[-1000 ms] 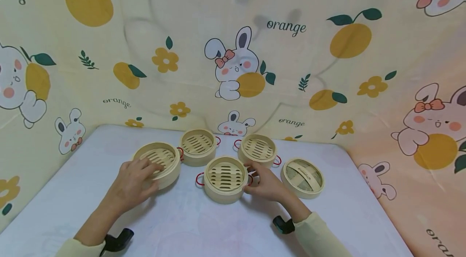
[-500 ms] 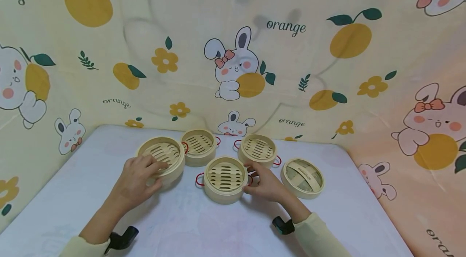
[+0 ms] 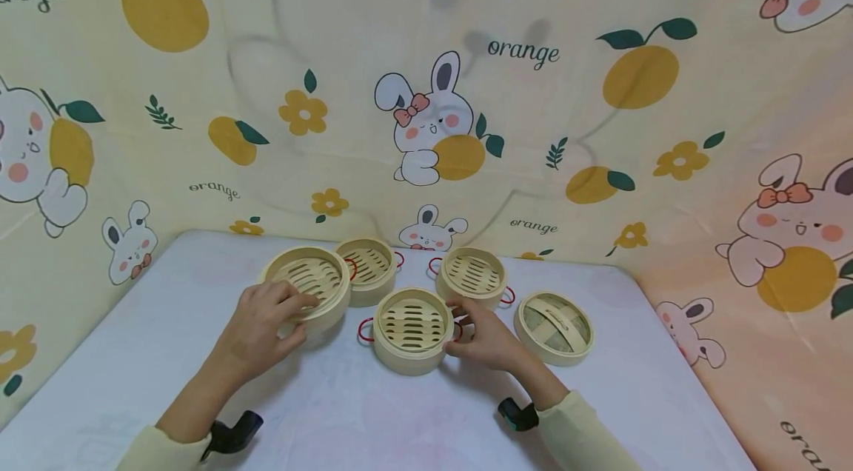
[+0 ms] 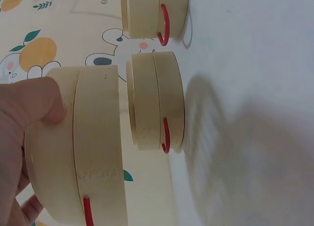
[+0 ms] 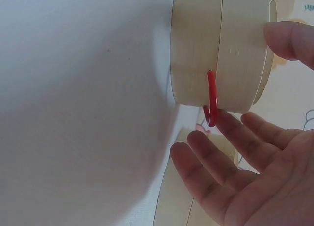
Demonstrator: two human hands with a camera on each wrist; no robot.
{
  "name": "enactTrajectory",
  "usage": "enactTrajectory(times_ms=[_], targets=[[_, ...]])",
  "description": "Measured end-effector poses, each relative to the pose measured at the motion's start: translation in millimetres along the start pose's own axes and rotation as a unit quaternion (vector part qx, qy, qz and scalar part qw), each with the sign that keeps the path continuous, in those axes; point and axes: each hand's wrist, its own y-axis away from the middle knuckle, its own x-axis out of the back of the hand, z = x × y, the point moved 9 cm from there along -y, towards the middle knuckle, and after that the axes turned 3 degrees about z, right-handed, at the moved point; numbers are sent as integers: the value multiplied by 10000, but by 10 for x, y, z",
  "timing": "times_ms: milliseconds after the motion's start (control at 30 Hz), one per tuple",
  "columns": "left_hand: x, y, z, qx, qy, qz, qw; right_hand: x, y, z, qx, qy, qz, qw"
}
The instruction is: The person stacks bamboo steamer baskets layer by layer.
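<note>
While the front basket [image 3: 412,334] stands on the counter [image 3: 373,426], left hand [image 3: 263,324]: left of the front basket, thumb and fingers gripping the held basket [image 3: 316,280] by its near left side.
Held basket: left of the front basket and a little behind it, raised off the counter, a red loop showing at its right side.
Right hand [image 3: 483,338]: at the front basket's right side, thumb and fingers curved in a loose hold about its red handle [image 5: 212,96], some fingertips clear of the wall.
Back-left basket [image 3: 368,275]: behind the front basket and to its left, partly covered by the held basket in the head view; whether those two touch, I cannot tell.
Back-right basket [image 3: 472,275]: behind the front basket and to its right.
Lid [image 3: 554,328]: right of the front basket, past the right hand, crossed by flat bands.
Printed cloth [image 3: 426,12]: behind the front basket, beyond the counter, with rabbits and oranges.
</note>
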Motion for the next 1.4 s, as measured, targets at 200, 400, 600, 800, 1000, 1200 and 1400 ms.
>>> enactTrajectory(times_ms=[200,400,600,800,1000,1200,1400], targets=[[-36,-49,55,-15,73,-22,10000,-2,4,9,-17,-10,7,10000],[-58,-99,148,-257,238,129,9993,5,10,-3,71,58,32,10000],[-69,-129,236,-468,440,223,9977,4,22,-3,86,87,42,9999],[-98,-159,332,-674,505,261,9961,9,24,-16,72,86,40,9999],[-135,-185,432,-825,564,298,9945,5,22,-25,33,54,48,10000],[-167,-233,526,-903,606,230,9938,3,28,-45,9,79,15,10000],[-203,-267,618,-1004,674,197,9925,13,29,-46,-43,70,14,10000]])
